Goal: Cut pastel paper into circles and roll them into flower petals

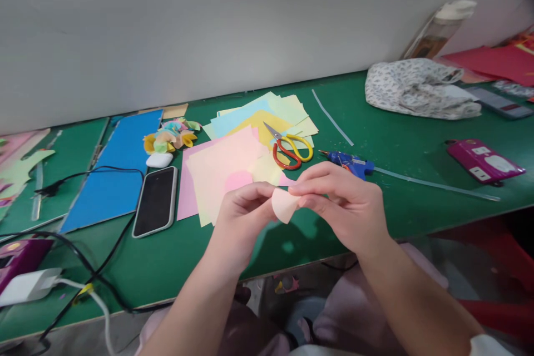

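Note:
Between my two hands is a small pale pink paper piece (pixel 285 205), curved like a petal or cone, held above the table's front edge. My left hand (pixel 246 217) pinches its left side between thumb and fingers. On the other side, my right hand (pixel 342 200) grips the narrow end with thumb and forefinger. Behind them lie scissors (pixel 292 147) with one red and one yellow handle, on coloured paper sheets (pixel 221 161). A blue glue gun (pixel 352 164) with a clear glue stick rests just beyond my right hand.
On the left are a phone (pixel 156 200), a white case (pixel 159 160), paper flowers (pixel 173 134), a blue board (pixel 120 172) and black cables (pixel 95 272). A loose glue stick (pixel 332 117), cloth pouch (pixel 413 89), purple box (pixel 484 161) and bottle (pixel 444 30) occupy the right.

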Demonstrator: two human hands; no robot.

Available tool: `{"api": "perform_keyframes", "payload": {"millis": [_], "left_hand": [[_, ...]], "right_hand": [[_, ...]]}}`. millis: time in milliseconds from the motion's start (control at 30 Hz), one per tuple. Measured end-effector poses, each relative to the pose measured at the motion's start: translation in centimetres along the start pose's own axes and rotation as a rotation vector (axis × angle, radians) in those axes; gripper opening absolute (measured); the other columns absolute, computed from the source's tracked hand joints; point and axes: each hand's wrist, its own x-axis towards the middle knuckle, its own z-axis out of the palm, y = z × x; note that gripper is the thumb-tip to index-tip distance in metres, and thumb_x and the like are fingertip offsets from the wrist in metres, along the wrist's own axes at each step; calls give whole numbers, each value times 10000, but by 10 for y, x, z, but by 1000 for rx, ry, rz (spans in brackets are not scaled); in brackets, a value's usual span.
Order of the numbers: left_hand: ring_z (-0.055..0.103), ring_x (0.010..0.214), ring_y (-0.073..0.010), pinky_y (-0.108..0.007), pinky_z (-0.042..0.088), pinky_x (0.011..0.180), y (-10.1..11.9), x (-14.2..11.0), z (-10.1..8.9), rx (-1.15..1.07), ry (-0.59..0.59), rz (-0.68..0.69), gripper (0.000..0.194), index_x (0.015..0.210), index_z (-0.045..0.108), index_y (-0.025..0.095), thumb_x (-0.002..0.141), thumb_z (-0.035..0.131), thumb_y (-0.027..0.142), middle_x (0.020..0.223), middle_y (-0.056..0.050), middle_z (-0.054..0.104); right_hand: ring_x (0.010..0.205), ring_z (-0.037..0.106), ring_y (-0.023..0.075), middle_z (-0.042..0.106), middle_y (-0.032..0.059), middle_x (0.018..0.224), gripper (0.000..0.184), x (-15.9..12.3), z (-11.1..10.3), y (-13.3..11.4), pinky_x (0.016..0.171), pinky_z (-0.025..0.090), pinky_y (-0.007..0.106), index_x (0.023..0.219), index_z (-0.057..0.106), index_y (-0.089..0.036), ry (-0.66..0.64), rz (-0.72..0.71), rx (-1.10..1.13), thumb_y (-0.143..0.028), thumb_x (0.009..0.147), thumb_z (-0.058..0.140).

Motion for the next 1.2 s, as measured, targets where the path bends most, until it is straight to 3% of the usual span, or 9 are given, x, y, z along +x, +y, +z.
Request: {"api": "perform_keyframes", "payload": {"millis": [200,367,467,567,633,733,833,1000,1200], "left_hand": [[500,472,-78,-204,454,470,-1,3,5,29,-12,-100,318,497,600,169,672,778,366,534,-8,604],[522,486,-112,-253,461,481,1,4,1,216,84,-73,296,612,644,172,680,721,449,561,-27,611],[578,605,-127,-261,485,572,3,7,-27,439,294,53,264,727,692,173,664,766,418,731,-38,693],[617,742,-149,-294,513,713,-1,13,-67,719,576,154,219,849,687,168,786,717,375,835,-24,693],[640,824,-165,-355,540,775,-8,17,-89,910,664,135,234,930,658,137,877,657,365,920,-40,680],[645,970,-199,-409,550,859,-22,23,-107,1158,676,86,268,1086,637,153,926,601,364,1104,-73,659],[626,1049,-218,-440,537,906,-34,29,-112,1339,706,62,292,1154,619,169,935,586,361,1197,-92,631],[625,1055,-222,-446,536,909,-45,33,-120,1525,721,67,314,1182,607,169,937,583,365,1216,-96,623],[623,1057,-221,-447,536,910,-51,25,-128,1625,724,155,313,1188,603,173,938,582,359,1223,-98,618]], "right_hand": [[890,690,152,764,-6,936,151,-1,-4,6,817,563,296,986,769,-292,56,35,45,-208,908,671],[869,697,145,766,-20,927,154,3,-14,0,795,571,285,966,772,-294,126,58,-1,-195,903,672],[805,711,155,773,-8,885,123,7,-27,-8,731,587,287,932,783,-289,209,47,-30,-224,891,686],[748,717,168,779,5,827,88,10,-43,-15,657,588,293,883,790,-285,296,0,-58,-275,877,703],[717,714,174,776,6,784,88,11,-51,-17,630,582,300,858,792,-284,335,-12,-75,-310,871,709],[723,719,180,775,8,782,97,11,-58,-18,634,588,304,850,789,-276,342,0,-106,-326,870,708],[749,723,174,774,8,815,86,9,-61,-17,664,591,290,866,787,-268,295,12,-128,-308,867,712],[775,720,166,775,9,833,95,10,-65,-11,659,574,270,864,784,-247,133,163,-227,-285,868,696],[710,702,158,768,18,797,127,13,-68,-3,593,536,260,854,790,-239,76,230,-237,-315,865,688]]}}
